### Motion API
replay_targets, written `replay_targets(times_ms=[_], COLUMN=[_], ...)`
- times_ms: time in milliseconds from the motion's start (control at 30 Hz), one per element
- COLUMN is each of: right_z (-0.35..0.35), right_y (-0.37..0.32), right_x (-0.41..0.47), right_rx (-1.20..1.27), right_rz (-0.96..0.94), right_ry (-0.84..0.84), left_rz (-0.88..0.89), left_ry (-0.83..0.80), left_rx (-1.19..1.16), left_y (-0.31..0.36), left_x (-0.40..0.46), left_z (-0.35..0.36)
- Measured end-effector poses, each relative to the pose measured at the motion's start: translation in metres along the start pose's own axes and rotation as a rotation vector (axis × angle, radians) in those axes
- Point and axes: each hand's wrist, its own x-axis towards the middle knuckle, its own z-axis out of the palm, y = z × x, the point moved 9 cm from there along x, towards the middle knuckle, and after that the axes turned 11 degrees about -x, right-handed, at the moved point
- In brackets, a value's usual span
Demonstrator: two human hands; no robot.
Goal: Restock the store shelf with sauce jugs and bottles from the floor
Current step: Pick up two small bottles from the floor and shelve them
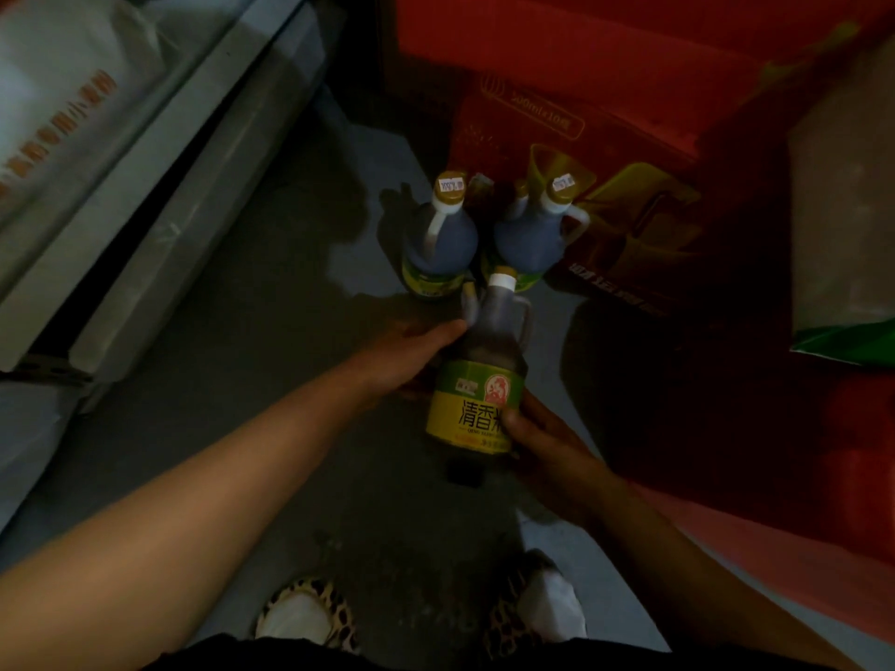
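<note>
Between the two hands a dark sauce jug (484, 375) with a green and yellow label is held above the floor (271, 331), tilted so that its capped neck points away from the person. The left hand (411, 355) is wrapped around the jug's shoulder, fingers curled to the far side near the neck. The right hand (537, 438) is curled under the lower body, its thumb pressed over the label's edge. Neither hand is hooked through the moulded handle, so the weight is carried on smooth plastic alone.

A slip is judged the chief risk: the jug looks full and heavy, and if the left hand is released before the right has a firm hold, the jug could drop onto the two jugs standing just beyond the fingertips, or onto the feet directly below. A swing of the base while lifting could also knock those neighbours over, since they stand close together and touching the held jug's far side in this view.

Just past the hands, the left standing jug (438, 244) and the right standing jug (530, 234) are seen upright on the floor, both capped in gold. Beyond and to the right of them a red carton (629, 113) is stacked. Well to the left of the left hand, the grey shelf edge (160, 186) is seen, to which the jug has yet to be carried.
</note>
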Motion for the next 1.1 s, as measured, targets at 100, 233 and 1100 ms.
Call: replay_targets(times_ms=[100, 233, 1100], right_z=[-0.003, -0.003, -0.023], right_y=[0.002, -0.001, -0.001], right_x=[0.005, 0.012, 0.01], right_rx=[-0.014, 0.007, 0.053], right_rz=[0.006, -0.013, -0.052], right_ry=[0.058, 0.066, 0.123], left_rz=[-0.041, -0.072, 0.549], left_ry=[-0.027, -0.046, 0.234], left_rx=[0.025, -0.01, 0.186], left_y=[-0.006, -0.002, 0.068], left_x=[0.001, 0.002, 0.044], left_z=[0.001, -0.006, -0.062])
